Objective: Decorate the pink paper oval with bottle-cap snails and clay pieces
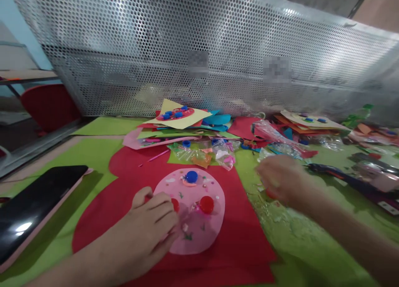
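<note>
A pink paper circle [199, 237] lies on a large red paper sheet [246, 245]. It carries a blue bottle cap [191, 177], a red bottle cap [206, 204], tiny beads and green bits. Over the circle's left edge rests my left hand [152, 224], fingers curled and closed; whatever they hold is hidden. A second red cap [175, 205] peeks out just beyond those fingers and may touch them. My right hand [277, 179] is smeared by motion above the green table covering, right of the red sheet. Something red [272, 194] shows under it, too blurred to name.
A phone [40, 199] lies at the left. Behind the red sheet are stacked papers [183, 120], clear plastic packets [222, 154] and a pink stick [158, 155]. Dark-handled tools [339, 172] lie at right, near a green bottle [358, 114]. A perforated metal panel [156, 41] borders the table.
</note>
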`<action>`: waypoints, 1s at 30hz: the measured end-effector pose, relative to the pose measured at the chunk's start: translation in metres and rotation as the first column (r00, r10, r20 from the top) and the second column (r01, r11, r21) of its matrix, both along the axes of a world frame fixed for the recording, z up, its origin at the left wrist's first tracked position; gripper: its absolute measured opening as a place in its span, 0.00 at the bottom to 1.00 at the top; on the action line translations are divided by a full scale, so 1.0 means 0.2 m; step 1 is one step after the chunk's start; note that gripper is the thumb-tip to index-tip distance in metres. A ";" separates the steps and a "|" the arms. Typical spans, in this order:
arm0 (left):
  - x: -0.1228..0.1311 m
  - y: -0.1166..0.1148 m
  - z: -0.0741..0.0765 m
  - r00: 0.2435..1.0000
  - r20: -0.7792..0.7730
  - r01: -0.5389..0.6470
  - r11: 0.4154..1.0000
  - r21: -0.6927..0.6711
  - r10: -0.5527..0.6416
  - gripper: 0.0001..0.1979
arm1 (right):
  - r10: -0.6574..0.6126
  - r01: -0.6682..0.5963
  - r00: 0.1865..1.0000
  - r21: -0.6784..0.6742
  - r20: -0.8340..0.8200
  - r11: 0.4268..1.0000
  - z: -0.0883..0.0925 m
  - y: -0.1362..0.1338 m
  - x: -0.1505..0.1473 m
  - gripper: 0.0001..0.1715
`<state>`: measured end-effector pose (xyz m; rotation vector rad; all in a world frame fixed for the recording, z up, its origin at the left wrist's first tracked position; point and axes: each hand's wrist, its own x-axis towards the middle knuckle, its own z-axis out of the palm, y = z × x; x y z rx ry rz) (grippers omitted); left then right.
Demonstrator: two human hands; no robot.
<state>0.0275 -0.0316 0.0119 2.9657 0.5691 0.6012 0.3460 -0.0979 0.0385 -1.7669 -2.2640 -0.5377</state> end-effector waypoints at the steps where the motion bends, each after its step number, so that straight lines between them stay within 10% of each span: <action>1: 0.00 0.00 -0.01 1.000 0.000 -0.005 0.999 -0.034 0.005 0.09 | 0.116 -0.116 0.993 -0.049 0.015 0.992 -0.03 -0.02 -0.15 0.11; 3: 0.00 -0.01 -0.04 1.000 -0.004 -0.023 0.997 -0.079 0.022 0.08 | 0.415 -0.411 0.910 -0.102 0.016 0.906 -0.09 -0.04 -0.39 0.12; 9: -0.02 -0.03 -0.11 0.997 -0.077 -0.022 0.993 -0.118 0.013 0.04 | 0.558 -0.552 0.827 -0.277 -0.066 0.786 -0.14 0.03 -0.66 0.07; 18: -0.03 -0.03 -0.10 0.995 -0.100 0.011 1.000 0.002 -0.010 0.02 | 0.739 -0.732 0.671 0.105 -0.055 0.673 -0.20 0.02 -0.63 0.16; 30: -0.04 -0.02 -0.08 0.989 -0.148 -0.001 1.000 -0.019 -0.001 0.04 | 0.689 -0.663 0.711 -0.194 0.139 0.723 -0.23 -0.06 -0.62 0.07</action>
